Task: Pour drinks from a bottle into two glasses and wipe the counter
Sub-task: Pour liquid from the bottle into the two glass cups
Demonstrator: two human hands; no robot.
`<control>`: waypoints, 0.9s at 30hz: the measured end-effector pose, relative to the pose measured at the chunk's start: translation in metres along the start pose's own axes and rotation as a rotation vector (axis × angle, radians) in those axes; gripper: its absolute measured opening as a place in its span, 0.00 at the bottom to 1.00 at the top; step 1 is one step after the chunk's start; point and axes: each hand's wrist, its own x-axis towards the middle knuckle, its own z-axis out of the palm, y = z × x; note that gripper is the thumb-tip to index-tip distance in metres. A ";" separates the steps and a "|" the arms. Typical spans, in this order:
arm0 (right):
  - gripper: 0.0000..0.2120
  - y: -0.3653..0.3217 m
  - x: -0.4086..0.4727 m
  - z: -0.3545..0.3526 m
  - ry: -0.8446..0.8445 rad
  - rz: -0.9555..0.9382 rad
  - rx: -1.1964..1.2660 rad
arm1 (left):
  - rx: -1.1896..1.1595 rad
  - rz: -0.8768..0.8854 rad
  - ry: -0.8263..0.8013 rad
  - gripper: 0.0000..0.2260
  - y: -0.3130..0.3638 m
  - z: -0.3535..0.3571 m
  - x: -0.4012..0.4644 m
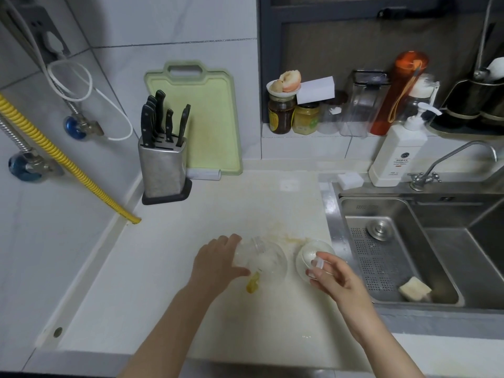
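Note:
My left hand (218,260) grips a clear plastic bottle (249,251) and tips it, mouth to the right, over a clear glass (272,261) on the white counter (169,282). A second clear glass (309,252) stands just to the right, near the sink edge. My right hand (335,279) hovers in front of that glass and pinches the bottle's clear cap (319,261) between thumb and fingers. A yellowish smear (283,237) stains the counter behind the glasses, and a yellow blob (253,285) lies in front of the left glass.
A steel sink (409,249) with a pale sponge (414,289) lies to the right. At the back stand a knife block (163,165), a green cutting board (207,118), a white pump bottle (398,154), a faucet (447,165) and jars (291,115) on a ledge.

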 end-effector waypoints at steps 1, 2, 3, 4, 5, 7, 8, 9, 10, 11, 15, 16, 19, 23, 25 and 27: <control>0.12 0.000 0.000 0.000 0.000 -0.001 0.001 | -0.001 -0.002 0.001 0.31 0.000 0.000 0.000; 0.12 0.001 0.000 0.000 -0.001 -0.001 0.002 | -0.001 -0.004 0.000 0.31 0.000 0.000 0.001; 0.13 0.001 0.000 0.000 -0.001 0.000 0.003 | -0.001 -0.005 -0.001 0.31 0.000 0.000 0.001; 0.13 0.002 0.000 0.000 -0.001 0.003 0.004 | -0.002 -0.006 0.000 0.31 0.000 0.000 0.001; 0.12 0.002 0.000 0.000 -0.001 0.005 0.004 | -0.004 -0.006 0.000 0.31 -0.001 0.000 0.002; 0.12 0.003 -0.001 0.000 -0.001 0.008 -0.001 | -0.003 -0.004 -0.002 0.31 -0.001 0.001 0.002; 0.12 0.003 -0.001 -0.001 0.001 0.008 -0.003 | 0.000 -0.003 -0.004 0.31 -0.001 0.001 0.002; 0.12 0.003 -0.001 -0.001 0.005 0.010 -0.003 | 0.001 -0.004 -0.008 0.31 -0.001 0.002 0.002; 0.12 0.003 -0.001 0.000 0.007 0.012 -0.001 | -0.001 -0.006 -0.013 0.31 -0.002 0.002 0.002; 0.12 0.003 -0.001 0.000 0.009 0.015 0.001 | -0.009 -0.009 -0.016 0.31 -0.002 0.003 0.001; 0.11 0.006 -0.002 -0.001 0.026 0.030 0.032 | -0.140 -0.066 -0.037 0.31 -0.002 0.006 -0.001; 0.11 0.007 -0.002 -0.002 0.038 0.041 0.055 | -0.186 -0.090 -0.048 0.31 -0.002 0.007 -0.002; 0.11 0.009 -0.003 -0.004 0.084 0.067 0.106 | -0.282 -0.143 -0.082 0.31 0.000 0.010 -0.005; 0.11 0.011 -0.005 -0.012 0.126 0.069 0.101 | -0.370 -0.178 -0.103 0.29 0.006 0.015 -0.010; 0.11 0.013 -0.006 -0.018 0.138 0.072 0.095 | -0.407 -0.186 -0.109 0.29 0.011 0.016 -0.011; 0.10 0.015 -0.007 -0.026 0.151 0.074 0.074 | -0.409 -0.181 -0.118 0.30 0.019 0.017 -0.011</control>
